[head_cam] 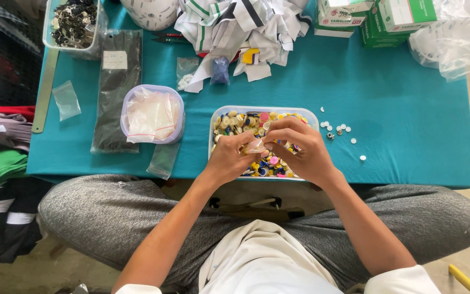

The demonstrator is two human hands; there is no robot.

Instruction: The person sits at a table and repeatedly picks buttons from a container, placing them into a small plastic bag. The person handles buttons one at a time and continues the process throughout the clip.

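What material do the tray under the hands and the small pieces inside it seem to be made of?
The tray looks like translucent plastic: its pale rim lets the teal table show through. The small pieces seem to be glossy plastic buttons, round and brightly coloured. Both hands, left hand and right hand, pinch a small clear bag, probably thin plastic film.

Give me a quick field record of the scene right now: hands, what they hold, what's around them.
left hand: pinching a small clear bag, over the button tray
right hand: fingers at the same bag, from the other side
button tray: clear, rectangular, full of mixed coloured buttons
loose white buttons: scattered right of the tray
round tub: left of the tray, holds clear bags
table: teal cloth
fabric pieces: piled at the far edge
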